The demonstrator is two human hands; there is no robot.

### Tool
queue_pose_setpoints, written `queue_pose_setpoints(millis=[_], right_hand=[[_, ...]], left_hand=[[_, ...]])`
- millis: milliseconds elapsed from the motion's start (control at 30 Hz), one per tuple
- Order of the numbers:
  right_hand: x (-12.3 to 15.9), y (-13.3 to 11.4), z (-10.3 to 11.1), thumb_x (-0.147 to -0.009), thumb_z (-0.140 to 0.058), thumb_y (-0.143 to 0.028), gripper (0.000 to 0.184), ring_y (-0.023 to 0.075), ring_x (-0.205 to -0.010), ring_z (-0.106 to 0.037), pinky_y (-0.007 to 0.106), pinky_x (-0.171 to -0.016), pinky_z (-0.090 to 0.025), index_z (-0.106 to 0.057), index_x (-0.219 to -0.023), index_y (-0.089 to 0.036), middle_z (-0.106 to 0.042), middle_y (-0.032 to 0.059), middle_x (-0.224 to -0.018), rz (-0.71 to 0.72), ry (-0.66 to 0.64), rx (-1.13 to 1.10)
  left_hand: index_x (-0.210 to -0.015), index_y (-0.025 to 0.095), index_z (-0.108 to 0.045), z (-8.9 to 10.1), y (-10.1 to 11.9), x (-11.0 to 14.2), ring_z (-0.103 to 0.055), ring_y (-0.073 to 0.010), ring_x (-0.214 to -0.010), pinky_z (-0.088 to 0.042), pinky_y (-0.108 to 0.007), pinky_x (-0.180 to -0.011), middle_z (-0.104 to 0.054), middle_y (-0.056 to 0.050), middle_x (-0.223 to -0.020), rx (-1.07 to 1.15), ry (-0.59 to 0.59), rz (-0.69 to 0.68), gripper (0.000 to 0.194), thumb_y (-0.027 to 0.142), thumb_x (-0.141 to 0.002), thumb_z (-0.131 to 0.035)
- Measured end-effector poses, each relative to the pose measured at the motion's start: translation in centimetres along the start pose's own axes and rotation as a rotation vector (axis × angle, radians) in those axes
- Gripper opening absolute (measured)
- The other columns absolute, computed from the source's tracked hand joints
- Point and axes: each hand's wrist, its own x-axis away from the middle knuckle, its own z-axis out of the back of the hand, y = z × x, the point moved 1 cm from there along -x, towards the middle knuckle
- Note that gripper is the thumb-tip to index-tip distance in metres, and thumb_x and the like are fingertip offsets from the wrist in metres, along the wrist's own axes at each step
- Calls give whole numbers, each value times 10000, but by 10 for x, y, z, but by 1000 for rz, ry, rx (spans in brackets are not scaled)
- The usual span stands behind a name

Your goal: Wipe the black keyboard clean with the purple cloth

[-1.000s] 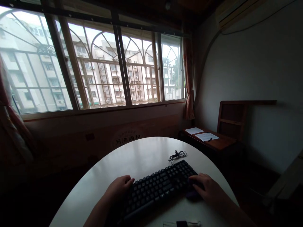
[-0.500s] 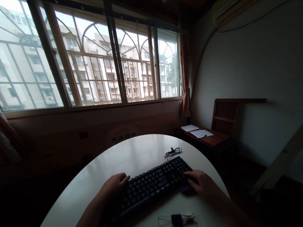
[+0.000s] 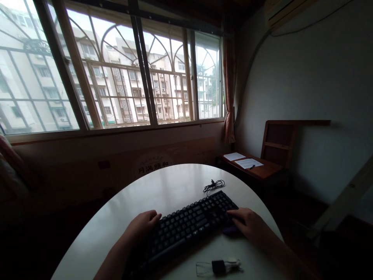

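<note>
A black keyboard point(image 3: 186, 223) lies slanted across the round white table, its far right end turned away from me. At its left end, my left hand point(image 3: 145, 222) is closed round the edge, thumb along the near-top side; part of the fingers is hidden. My right hand point(image 3: 246, 222) is at the right end, with its fingertips at the keys. A dark purple object point(image 3: 230, 230) shows below its fingers and seems to be in its grasp; its kind cannot be made out. Behind the keyboard lies a coiled black cable point(image 3: 214, 186).
On the white table point(image 3: 110, 225), close to me, lies a small black block with wire loops point(image 3: 218, 267). A wooden chair point(image 3: 264, 171) at the right holds paper sheets point(image 3: 249, 163) and a pen point(image 3: 252, 167). Barred windows point(image 3: 166, 85) line the far wall.
The view has shifted slightly, showing more of the wire-looped block. My right hand's fingers have shifted a little at the keyboard's right end. The left hand keeps its place.
</note>
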Motion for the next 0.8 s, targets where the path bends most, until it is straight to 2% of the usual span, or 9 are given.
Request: queue_pose_setpoints(millis=[800], right_hand=[[0,2,-2,-880,-512,-302,373,254,-1058,-643,379,-954,-471,-700,-1196,-243,-711,79,-1142,-12,-1,27]], left_hand=[[-798,206,-641,0,1,0,-636,-239,-821,-397,-298,-663,-716,-70,-866,-3,16,-20,419,521,-881,-377]])
